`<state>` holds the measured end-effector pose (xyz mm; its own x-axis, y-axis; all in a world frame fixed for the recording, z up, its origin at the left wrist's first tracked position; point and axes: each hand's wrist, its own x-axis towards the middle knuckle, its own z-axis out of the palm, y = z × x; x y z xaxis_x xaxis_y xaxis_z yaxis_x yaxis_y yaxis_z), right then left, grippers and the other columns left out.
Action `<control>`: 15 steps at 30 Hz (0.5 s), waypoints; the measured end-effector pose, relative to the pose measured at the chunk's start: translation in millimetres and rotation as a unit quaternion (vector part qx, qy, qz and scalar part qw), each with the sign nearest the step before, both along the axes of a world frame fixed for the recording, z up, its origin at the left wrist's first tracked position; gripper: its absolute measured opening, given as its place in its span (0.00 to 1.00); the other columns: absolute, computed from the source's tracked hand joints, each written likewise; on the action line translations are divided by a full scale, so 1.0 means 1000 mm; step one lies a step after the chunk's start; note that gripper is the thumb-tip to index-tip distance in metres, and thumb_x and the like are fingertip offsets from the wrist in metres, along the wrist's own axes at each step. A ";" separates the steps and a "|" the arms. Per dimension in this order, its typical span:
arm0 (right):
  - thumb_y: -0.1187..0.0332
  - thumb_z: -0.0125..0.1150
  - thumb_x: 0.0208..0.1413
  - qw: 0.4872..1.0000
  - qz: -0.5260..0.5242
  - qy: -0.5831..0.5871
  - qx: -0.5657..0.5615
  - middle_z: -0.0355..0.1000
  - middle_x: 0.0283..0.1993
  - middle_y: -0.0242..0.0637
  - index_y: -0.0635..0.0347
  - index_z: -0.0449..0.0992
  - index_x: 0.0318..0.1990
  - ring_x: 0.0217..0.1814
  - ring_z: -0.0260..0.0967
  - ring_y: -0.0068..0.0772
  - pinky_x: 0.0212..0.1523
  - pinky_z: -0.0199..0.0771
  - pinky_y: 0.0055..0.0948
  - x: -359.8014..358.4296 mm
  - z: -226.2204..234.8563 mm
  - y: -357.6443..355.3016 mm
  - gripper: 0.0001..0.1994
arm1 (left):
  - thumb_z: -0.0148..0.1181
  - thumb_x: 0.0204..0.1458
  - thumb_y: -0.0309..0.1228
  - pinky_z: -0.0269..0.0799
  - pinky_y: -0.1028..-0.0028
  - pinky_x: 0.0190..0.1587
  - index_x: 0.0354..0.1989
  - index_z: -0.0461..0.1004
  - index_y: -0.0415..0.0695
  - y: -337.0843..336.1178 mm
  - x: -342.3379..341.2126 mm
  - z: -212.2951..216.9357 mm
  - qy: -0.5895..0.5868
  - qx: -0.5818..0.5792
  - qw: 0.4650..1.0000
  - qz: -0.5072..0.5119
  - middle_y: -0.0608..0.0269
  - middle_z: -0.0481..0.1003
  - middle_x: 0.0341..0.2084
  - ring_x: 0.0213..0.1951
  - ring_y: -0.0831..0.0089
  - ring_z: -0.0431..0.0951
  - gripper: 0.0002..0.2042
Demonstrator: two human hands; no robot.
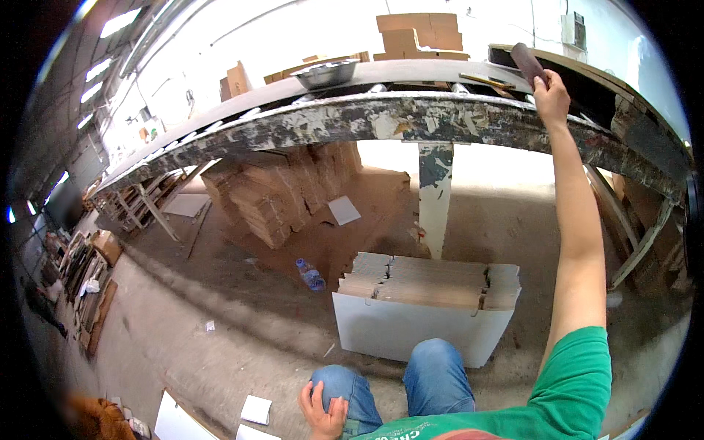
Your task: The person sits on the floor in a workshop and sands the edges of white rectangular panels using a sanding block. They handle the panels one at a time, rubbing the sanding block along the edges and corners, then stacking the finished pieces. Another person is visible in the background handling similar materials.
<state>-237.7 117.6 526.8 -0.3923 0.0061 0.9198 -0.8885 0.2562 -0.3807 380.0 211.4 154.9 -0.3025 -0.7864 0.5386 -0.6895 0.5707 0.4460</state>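
My right arm reaches far out to the upper right, and my right hand [551,97] is closed on the lower end of a dark brown flat bar [529,64]. The bar tilts up and to the left above the roller conveyor [396,114]; its exact kind does not show. Just left of it, a thin yellowish stick [487,81] lies on the conveyor. My left hand [325,412] rests on my left knee, its fingers apart and nothing in them. In front of my knees stands a bundle of slotted white-faced cardboard sheets [425,323], touched by neither hand.
A metal basin [325,73] sits on the conveyor, with cardboard boxes [422,35] behind. Below are stacked brown cardboard [268,194], a conveyor leg [435,198] and a plastic bottle [311,276]. White sheets [255,409] lie by my left side; a brown furry thing [103,418] is lower left.
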 end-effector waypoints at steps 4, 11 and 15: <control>0.65 0.48 0.46 0.989 -0.132 -0.027 0.067 0.70 0.39 0.50 0.61 0.67 0.44 0.43 0.67 0.51 0.45 0.65 0.41 -0.062 0.019 -0.009 0.17 | 0.56 0.36 0.35 0.57 0.55 0.48 0.47 0.62 0.40 -0.005 -0.018 -0.003 0.034 0.018 0.999 -0.007 0.42 0.59 0.46 0.47 0.49 0.61 0.26; 0.69 0.42 0.52 0.963 -0.212 0.059 0.158 0.69 0.42 0.50 0.57 0.65 0.48 0.45 0.66 0.50 0.46 0.65 0.43 -0.114 0.047 -0.034 0.15 | 0.58 0.32 0.36 0.58 0.55 0.47 0.48 0.62 0.41 -0.014 -0.044 0.000 -0.013 0.034 0.999 0.021 0.44 0.59 0.47 0.47 0.49 0.61 0.29; 0.67 0.42 0.53 0.847 -0.189 0.179 0.464 0.67 0.44 0.49 0.57 0.67 0.48 0.48 0.65 0.43 0.48 0.64 0.39 -0.150 0.031 -0.075 0.15 | 0.60 0.33 0.36 0.55 0.55 0.49 0.46 0.65 0.45 -0.013 -0.054 0.005 0.024 0.077 0.996 0.023 0.45 0.59 0.48 0.47 0.48 0.60 0.26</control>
<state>-387.8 42.9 557.9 -0.2181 -0.7212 0.6575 -0.6923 0.5892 0.4167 325.9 198.5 159.9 -0.2406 -0.8736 0.4231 -0.6886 0.4608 0.5599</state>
